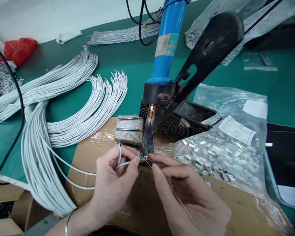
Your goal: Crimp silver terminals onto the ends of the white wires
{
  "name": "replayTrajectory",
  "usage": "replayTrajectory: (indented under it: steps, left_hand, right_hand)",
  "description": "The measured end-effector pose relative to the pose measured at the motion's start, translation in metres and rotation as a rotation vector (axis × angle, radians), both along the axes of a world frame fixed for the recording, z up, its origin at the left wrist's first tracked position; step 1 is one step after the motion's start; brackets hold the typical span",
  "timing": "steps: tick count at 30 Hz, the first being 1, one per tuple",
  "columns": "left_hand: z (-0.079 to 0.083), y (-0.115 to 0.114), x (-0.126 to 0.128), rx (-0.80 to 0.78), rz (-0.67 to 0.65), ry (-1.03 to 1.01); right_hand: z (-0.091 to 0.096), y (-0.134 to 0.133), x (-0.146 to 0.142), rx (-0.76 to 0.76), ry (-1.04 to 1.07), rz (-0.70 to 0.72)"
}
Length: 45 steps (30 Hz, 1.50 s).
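Note:
My left hand [118, 177] is closed on a white cable [124, 164]; one short cable end sticks up between its fingers. Thumb and forefinger pinch the cable close under the tip of a blue-handled soldering iron [147, 134], which is clamped pointing down. My right hand [186, 193] is closed on a thin solder wire [178, 198], whose front end reaches the same spot at the iron's tip. A small shiny metal piece [145, 158] shows there, between both hands' fingertips. The exact contact at the tip is partly hidden by the fingers.
Bundles of white cables [81, 131] lie at the left. A tip-cleaning block [129, 131] and a black fan [174, 126] stand behind the hands. At the right, a clear bag [226, 98] holds many small metal pieces. Cardboard [88, 154] covers the green table [135, 62].

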<state>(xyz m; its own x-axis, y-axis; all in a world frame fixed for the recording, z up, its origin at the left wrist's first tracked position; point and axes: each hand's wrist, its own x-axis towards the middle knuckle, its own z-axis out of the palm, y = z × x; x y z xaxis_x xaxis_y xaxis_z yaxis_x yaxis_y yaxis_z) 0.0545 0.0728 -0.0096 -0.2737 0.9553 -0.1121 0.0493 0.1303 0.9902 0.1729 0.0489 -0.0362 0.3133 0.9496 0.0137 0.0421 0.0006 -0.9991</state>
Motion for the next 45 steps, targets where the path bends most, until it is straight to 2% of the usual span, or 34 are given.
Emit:
replayTrajectory:
  steps: [45]
  left_hand:
    - [-0.0004,0.0014,-0.0013,0.037,0.021,0.024]
  right_hand:
    - [-0.0016,0.0018,-0.0051,0.086,-0.019,-0.043]
